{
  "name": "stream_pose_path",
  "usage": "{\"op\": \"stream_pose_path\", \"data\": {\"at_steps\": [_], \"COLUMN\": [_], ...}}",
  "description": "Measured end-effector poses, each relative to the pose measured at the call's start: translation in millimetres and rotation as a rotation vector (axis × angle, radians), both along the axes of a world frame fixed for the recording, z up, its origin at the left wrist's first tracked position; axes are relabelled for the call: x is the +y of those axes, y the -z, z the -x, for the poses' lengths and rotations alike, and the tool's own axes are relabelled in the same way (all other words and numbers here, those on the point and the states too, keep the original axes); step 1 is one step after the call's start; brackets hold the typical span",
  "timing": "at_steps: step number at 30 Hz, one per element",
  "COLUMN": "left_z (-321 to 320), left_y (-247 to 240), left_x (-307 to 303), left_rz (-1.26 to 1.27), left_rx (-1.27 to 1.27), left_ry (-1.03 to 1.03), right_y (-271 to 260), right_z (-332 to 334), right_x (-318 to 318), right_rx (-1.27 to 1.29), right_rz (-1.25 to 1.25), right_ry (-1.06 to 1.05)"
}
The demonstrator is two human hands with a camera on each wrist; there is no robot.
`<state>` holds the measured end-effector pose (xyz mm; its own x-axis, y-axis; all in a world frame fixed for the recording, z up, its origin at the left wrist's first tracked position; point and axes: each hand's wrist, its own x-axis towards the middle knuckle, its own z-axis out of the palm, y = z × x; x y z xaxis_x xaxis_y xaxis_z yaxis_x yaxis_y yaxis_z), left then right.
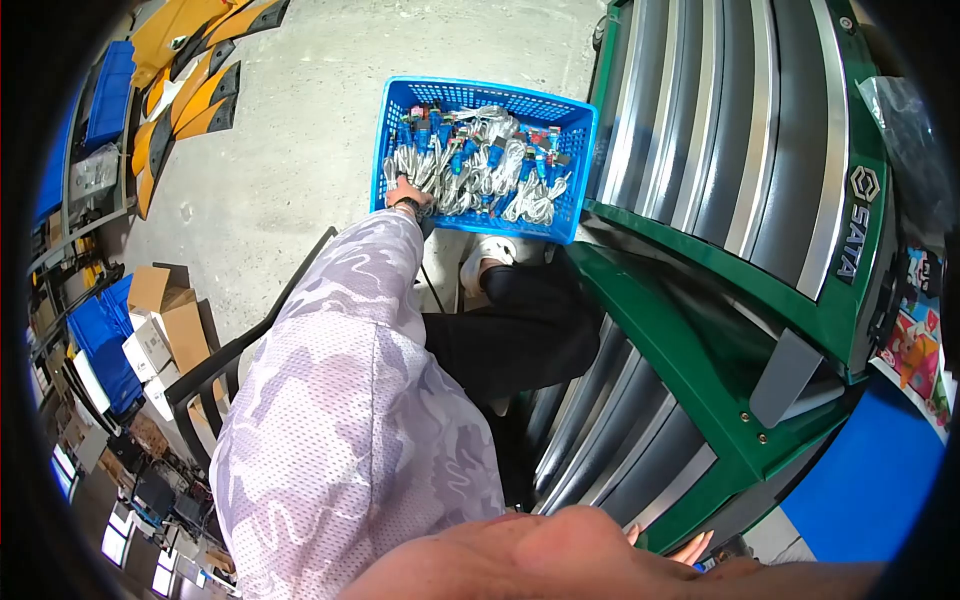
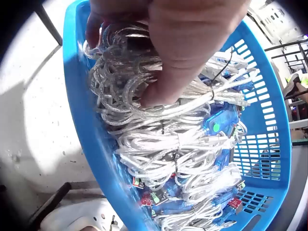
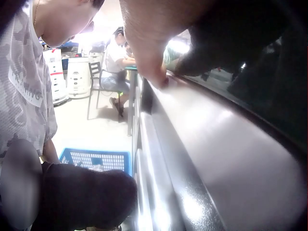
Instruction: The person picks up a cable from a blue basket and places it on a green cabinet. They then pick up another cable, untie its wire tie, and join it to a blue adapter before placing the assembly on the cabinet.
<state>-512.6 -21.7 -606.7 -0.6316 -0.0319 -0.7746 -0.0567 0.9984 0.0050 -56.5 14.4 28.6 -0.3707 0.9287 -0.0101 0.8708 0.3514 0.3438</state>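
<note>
A blue plastic basket (image 1: 587, 150) on the floor holds several coiled silvery cables (image 1: 507, 165) with blue plugs. My left hand (image 1: 408, 192) reaches into its near left corner. In the left wrist view, the thumb and fingers of that hand (image 2: 178, 43) grip a cable coil (image 2: 127, 91), thumb pressed over its loops. More tied coils (image 2: 154, 144) lie alongside, some with red and green ends. My right hand (image 3: 149, 48) rests at the top edge of a green cabinet with grey drawers (image 3: 163, 139); only its fingertips (image 1: 690, 548) show in the head view.
A second green cabinet (image 1: 720, 130) marked SATA stands right of the basket. A black chair arm (image 1: 270, 320) is at my left. Yellow-black ramps (image 1: 205, 105) and cardboard boxes (image 1: 175, 315) lie farther left. Another person (image 3: 115, 62) sits at a table behind.
</note>
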Motion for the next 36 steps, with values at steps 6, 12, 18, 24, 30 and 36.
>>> {"op": "stream_pose_path", "data": {"at_steps": [6, 12, 18, 24, 30, 36], "left_z": [11, 18, 43, 45, 25, -30], "left_y": [2, -21, -40, -166, -288, -450], "left_x": [0, -18, -27, -19, -6, 42], "left_rz": [0.000, -0.333, -0.770, -1.088, -1.386, -1.671], "left_rx": [-0.072, -0.029, -0.173, -0.482, -0.639, -1.041], "left_ry": [0.069, 0.014, -0.260, -0.521, -0.346, -0.029], "right_y": [-4, 19, 12, 6, 2, -12], "right_z": [7, -34, -31, -27, -25, -32], "right_x": [-2, -19, -21, -25, -28, -35], "right_rx": [-0.020, 0.131, 0.136, 0.172, 0.274, 0.360], "right_rz": [0.004, -0.127, -0.084, -0.071, -0.083, -0.101], "right_ry": [0.039, -0.022, -0.038, -0.015, -0.040, -0.068]}}
